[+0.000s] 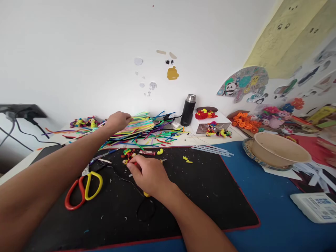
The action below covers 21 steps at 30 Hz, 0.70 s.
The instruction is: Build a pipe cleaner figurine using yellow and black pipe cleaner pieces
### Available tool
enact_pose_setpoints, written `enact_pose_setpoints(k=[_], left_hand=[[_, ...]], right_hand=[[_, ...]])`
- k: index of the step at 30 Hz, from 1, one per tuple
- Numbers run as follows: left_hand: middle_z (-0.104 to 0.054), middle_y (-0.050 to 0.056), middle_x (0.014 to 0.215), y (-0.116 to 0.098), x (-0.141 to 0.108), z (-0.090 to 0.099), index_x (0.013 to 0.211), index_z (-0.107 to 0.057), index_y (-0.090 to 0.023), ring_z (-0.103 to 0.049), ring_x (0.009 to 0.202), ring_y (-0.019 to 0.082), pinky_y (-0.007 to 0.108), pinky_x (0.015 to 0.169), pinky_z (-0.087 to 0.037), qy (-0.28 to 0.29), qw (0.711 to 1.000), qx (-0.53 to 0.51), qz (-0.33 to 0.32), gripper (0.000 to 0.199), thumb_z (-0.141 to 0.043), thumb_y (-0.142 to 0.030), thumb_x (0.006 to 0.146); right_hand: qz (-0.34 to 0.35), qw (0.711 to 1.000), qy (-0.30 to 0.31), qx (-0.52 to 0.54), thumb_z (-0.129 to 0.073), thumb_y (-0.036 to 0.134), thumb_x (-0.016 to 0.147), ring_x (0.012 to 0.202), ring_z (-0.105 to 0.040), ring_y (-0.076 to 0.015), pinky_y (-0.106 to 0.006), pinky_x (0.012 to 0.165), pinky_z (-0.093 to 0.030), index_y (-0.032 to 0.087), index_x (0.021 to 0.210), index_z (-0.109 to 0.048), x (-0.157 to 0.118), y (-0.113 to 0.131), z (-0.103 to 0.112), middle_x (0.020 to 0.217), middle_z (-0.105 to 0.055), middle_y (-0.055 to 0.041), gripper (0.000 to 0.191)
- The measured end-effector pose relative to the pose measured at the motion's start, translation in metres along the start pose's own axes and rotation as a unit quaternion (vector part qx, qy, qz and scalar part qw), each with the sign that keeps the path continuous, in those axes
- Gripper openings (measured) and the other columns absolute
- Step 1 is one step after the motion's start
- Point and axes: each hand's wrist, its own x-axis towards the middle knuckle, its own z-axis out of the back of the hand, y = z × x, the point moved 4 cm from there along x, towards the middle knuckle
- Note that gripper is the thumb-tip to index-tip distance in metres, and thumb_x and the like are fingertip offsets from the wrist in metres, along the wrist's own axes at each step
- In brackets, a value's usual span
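My left hand (118, 122) reaches to the left side of a pile of colourful pipe cleaners (141, 125) by the wall. Its fingers are curled at the edge of the pile, and whatever is between them is hidden. Over the black mat my right hand (151, 175) pinches a small red, green and yellow pipe-cleaner figure (127, 153), partly covered by the fingers. Beneath that hand a yellow tool handle (146, 194) shows with a black cord. To the left lie scissors (89, 189) with one red and one yellow handle.
Behind the black mat (199, 203) stand a black thermos (188, 110) and a white box (210, 120) with small figures. Pale glue sticks (212, 150) lie at the mat's far edge. A beige bowl (280, 148) sits at right, near another person's hand (327, 145).
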Motion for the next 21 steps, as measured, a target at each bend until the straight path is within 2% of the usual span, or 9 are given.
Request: enact_pose_setpoints(k=[3,6,11,14,17,19,21], left_hand=[[-0.083,0.013,0.101,-0.002,-0.001,0.009,0.101,-0.084,-0.023,-0.073,0.096,0.032,0.034,0.076,-0.049,-0.012,1.000,-0.016,-0.001,0.044,-0.049,-0.049,0.092],[-0.083,0.011,0.102,-0.001,-0.001,0.019,0.114,-0.082,-0.022,-0.073,0.088,0.029,0.034,0.071,-0.048,-0.031,0.998,-0.040,0.022,0.054,-0.035,-0.045,0.099],[-0.080,0.007,0.080,-0.001,-0.002,0.020,0.096,-0.084,-0.023,-0.071,0.072,0.027,0.032,0.064,-0.048,0.003,0.997,-0.069,0.019,0.043,-0.048,-0.047,0.093],[-0.081,0.009,0.085,-0.002,-0.005,0.017,0.099,-0.084,-0.021,-0.072,0.077,0.028,0.033,0.067,-0.048,-0.001,0.997,-0.077,0.018,0.048,-0.042,-0.046,0.096],[-0.082,0.009,0.087,-0.007,-0.009,0.014,0.093,-0.084,-0.022,-0.072,0.083,0.030,0.034,0.071,-0.049,0.006,0.997,-0.079,-0.001,0.046,-0.048,-0.050,0.094],[-0.083,0.009,0.092,-0.012,-0.013,0.017,0.101,-0.084,-0.022,-0.073,0.085,0.029,0.034,0.074,-0.050,-0.017,0.995,-0.097,-0.002,0.050,-0.042,-0.050,0.098],[-0.083,0.009,0.098,-0.018,-0.017,0.023,0.107,-0.083,-0.021,-0.072,0.087,0.028,0.034,0.078,-0.051,-0.062,0.989,-0.133,0.001,0.052,-0.038,-0.047,0.100]], right_hand=[[-0.002,1.000,0.009,-0.008,-0.059,0.038,0.107,0.094,-0.079,-0.0230,-0.029,0.073,-0.042,0.023,0.113,-0.075,0.000,0.001,0.000,0.100,-0.084,-0.0041,0.023],[-0.005,1.000,0.016,-0.011,-0.059,0.039,0.107,0.093,-0.078,-0.0224,-0.029,0.073,-0.042,0.023,0.114,-0.076,0.000,0.001,0.000,0.099,-0.084,-0.0037,0.024],[-0.004,1.000,0.022,-0.017,-0.059,0.039,0.107,0.091,-0.078,-0.0225,-0.029,0.072,-0.042,0.023,0.115,-0.076,0.000,0.002,-0.001,0.096,-0.084,-0.0038,0.024],[-0.003,0.999,0.026,-0.019,-0.059,0.040,0.107,0.090,-0.077,-0.0226,-0.029,0.072,-0.042,0.024,0.114,-0.076,0.000,0.001,-0.001,0.093,-0.083,-0.0031,0.024],[-0.001,1.000,0.024,-0.017,-0.060,0.040,0.107,0.090,-0.078,-0.0230,-0.029,0.072,-0.042,0.024,0.114,-0.076,0.000,0.001,-0.001,0.094,-0.083,-0.0035,0.024],[-0.001,1.000,0.024,-0.016,-0.060,0.040,0.107,0.090,-0.078,-0.0233,-0.030,0.072,-0.042,0.024,0.114,-0.076,-0.001,0.002,-0.001,0.094,-0.083,-0.0038,0.023],[-0.002,1.000,0.025,-0.013,-0.060,0.040,0.107,0.089,-0.077,-0.0232,-0.030,0.071,-0.042,0.024,0.113,-0.076,-0.001,0.002,-0.001,0.093,-0.083,-0.0035,0.023]])
